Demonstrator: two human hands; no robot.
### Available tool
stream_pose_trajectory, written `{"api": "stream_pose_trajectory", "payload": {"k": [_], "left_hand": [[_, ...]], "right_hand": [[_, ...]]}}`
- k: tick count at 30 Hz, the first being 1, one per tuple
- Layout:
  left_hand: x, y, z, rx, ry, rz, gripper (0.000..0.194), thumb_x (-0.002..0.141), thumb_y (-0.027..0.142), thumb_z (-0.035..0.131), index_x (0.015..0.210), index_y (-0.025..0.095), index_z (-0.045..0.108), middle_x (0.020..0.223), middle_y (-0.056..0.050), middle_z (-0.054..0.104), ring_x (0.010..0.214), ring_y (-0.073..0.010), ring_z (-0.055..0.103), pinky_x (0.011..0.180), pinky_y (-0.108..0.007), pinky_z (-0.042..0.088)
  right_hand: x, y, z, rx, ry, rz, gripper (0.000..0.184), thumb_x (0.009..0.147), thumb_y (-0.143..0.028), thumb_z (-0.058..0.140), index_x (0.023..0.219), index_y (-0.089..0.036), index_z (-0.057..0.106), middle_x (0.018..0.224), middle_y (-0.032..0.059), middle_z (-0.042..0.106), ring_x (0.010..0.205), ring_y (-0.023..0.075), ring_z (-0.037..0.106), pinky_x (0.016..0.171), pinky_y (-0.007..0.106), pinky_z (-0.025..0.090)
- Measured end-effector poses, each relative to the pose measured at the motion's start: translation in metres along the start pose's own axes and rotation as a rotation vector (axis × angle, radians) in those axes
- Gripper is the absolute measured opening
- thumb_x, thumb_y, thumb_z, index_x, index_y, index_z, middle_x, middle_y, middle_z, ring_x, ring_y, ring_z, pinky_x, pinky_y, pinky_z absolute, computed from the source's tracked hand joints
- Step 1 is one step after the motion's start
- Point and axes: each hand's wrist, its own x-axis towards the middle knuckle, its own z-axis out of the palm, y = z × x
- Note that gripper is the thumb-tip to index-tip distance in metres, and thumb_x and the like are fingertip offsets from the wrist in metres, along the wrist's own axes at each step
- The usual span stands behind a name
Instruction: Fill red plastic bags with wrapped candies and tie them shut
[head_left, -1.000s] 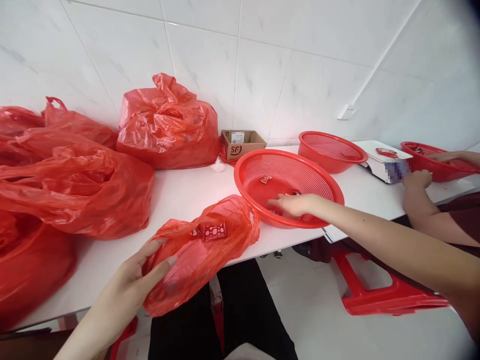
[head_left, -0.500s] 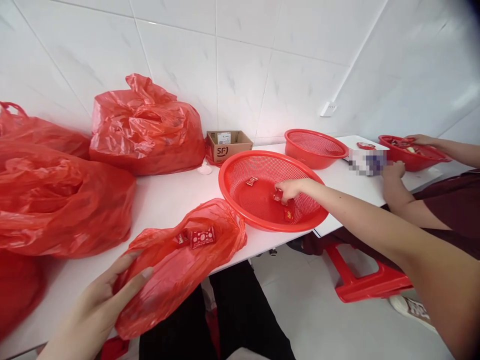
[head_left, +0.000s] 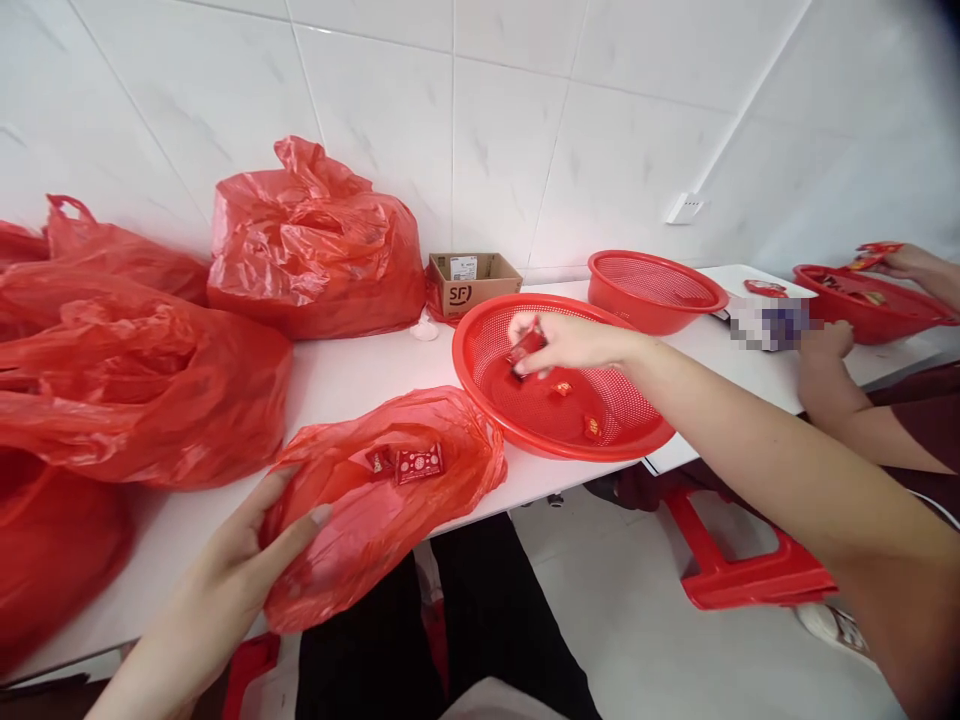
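Observation:
My left hand (head_left: 255, 550) grips the near-left edge of a red plastic bag (head_left: 337, 570), thumb inside and fingers outside. The bag lies with its mouth spread at the table's front edge; a red wrapped packet with white dots (head_left: 421, 464) and a smaller red packet (head_left: 379, 460) rest in it. Over the red perforated basket (head_left: 555, 440), my right hand (head_left: 574, 342) is closed on a dark red wrapped packet (head_left: 529, 345), slightly blurred. Beneath it in the basket are a small red-and-gold packet (head_left: 561, 389) and another (head_left: 593, 428) near the right wall.
Full red plastic bags (head_left: 315, 250) crowd the table's left side. Behind the basket stand a cardboard box (head_left: 474, 285) and a second red basket (head_left: 645, 310). At right, a co-worker's hands (head_left: 911, 262) work at another red basket (head_left: 847, 318). A red stool (head_left: 757, 580) stands below.
My right hand has risen from the basket's bottom and moved left, with a packet in it. My left hand still holds the bag. The co-worker's far hand has lifted a red packet.

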Motion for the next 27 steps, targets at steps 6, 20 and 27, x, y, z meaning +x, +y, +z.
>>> {"api": "stream_pose_trajectory", "payload": {"k": [6,20,27], "left_hand": [[-0.001,0.012,0.009,-0.112,-0.040,-0.018,0.090,0.073,0.059,0.066,0.150,0.023,0.034,0.150,-0.005,0.046,0.140,-0.0274,0.039,0.115,-0.041,0.030],[0.000,0.006,0.005,-0.024,-0.026,0.039,0.085,0.074,0.060,0.063,0.146,0.019,0.042,0.150,-0.007,0.046,0.143,-0.0317,0.032,0.114,-0.043,0.033],[0.002,0.005,0.008,0.007,-0.017,0.001,0.096,0.075,0.061,0.063,0.152,0.015,0.028,0.155,-0.008,0.036,0.145,-0.0318,0.027,0.113,-0.043,0.035]], "right_hand": [[0.014,-0.067,0.093,-0.202,-0.120,-0.179,0.056,0.069,-0.044,0.075,0.116,-0.024,0.050,0.114,0.0077,0.063,0.091,0.0208,0.064,0.072,0.030,0.050],[-0.015,0.069,0.009,-0.795,-0.178,0.677,0.095,0.064,-0.038,0.080,0.145,-0.018,0.033,0.110,0.0178,0.064,0.083,0.0308,0.064,0.061,0.035,0.047],[-0.006,0.093,0.006,-0.696,-0.137,0.652,0.092,0.080,-0.023,0.063,0.153,-0.018,0.007,0.098,0.0134,0.066,0.066,0.0222,0.065,0.056,0.031,0.047]]}}
